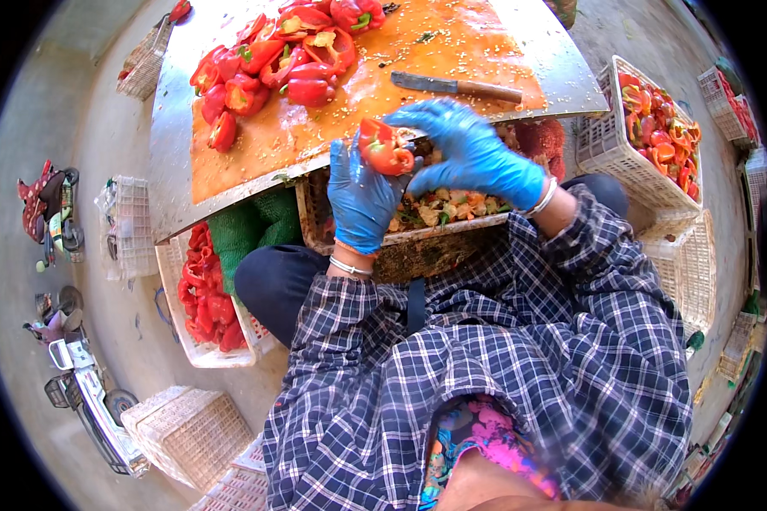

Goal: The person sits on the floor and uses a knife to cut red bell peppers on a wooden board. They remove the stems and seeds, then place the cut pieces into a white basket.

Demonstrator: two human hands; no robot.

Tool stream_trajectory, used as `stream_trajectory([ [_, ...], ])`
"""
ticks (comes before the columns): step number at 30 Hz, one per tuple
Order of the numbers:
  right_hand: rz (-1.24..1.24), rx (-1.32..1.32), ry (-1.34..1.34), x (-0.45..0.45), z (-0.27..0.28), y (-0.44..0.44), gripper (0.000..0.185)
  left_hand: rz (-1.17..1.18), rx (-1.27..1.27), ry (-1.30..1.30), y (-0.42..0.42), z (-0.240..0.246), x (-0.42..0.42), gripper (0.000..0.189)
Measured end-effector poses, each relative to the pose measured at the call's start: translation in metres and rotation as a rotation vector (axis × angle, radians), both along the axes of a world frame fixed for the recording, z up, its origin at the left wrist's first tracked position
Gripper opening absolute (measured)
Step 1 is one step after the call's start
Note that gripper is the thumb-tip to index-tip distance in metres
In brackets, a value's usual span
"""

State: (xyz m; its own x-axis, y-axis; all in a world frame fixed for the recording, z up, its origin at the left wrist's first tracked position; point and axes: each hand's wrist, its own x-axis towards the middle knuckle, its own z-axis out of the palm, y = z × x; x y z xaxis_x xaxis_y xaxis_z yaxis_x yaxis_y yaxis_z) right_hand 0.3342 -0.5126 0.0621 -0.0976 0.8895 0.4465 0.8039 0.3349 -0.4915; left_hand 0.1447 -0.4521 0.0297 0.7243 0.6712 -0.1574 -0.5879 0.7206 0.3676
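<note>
My left hand [362,207], in a blue glove, grips a red bell pepper [383,150] that has been cut open. Just to the right of the pepper, my blue-gloved right hand [476,156] is curved with thumb and fingers apart; I see nothing in it. Both hands are over the table's front edge, above a crate [409,237] filled with pepper cores and scraps [444,207]. On the orange table top [255,163] a knife [457,86] with a wooden handle lies beyond my right hand. A heap of red peppers [281,61], several of them cut, sits at the far left.
To my left stands a white crate [255,332] of red pepper pieces [208,300], beside green mesh sacks [252,220]. At right is a crate [594,128] of red and yellowish pepper pieces [661,144]. Stacked crates [188,434] and a parked scooter [92,389] are at lower left.
</note>
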Motion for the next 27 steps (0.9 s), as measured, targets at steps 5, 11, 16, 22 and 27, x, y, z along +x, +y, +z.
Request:
stream_trajectory([
  [5,0.046,-0.419,1.289,0.02,-0.018,0.011,0.044,-0.165,0.262,0.173,-0.002,0.008,0.004,0.06],
  [11,0.348,-0.478,1.923,0.034,-0.008,-0.007,0.047,0.016,0.231,0.211,0.018,-0.015,0.001,0.048],
  [16,0.319,-0.656,1.821,0.028,-0.034,-0.004,0.051,-0.005,0.358,0.314,-0.011,0.0,0.026,0.05],
  [22,0.295,-0.668,1.281,0.036,-0.019,-0.007,0.049,0.118,0.611,0.552,-0.009,0.011,0.019,0.068],
  [27,0.211,-0.745,0.935,0.038,-0.006,-0.006,0.033,0.011,0.885,0.62,-0.014,0.007,0.017,0.073],
])
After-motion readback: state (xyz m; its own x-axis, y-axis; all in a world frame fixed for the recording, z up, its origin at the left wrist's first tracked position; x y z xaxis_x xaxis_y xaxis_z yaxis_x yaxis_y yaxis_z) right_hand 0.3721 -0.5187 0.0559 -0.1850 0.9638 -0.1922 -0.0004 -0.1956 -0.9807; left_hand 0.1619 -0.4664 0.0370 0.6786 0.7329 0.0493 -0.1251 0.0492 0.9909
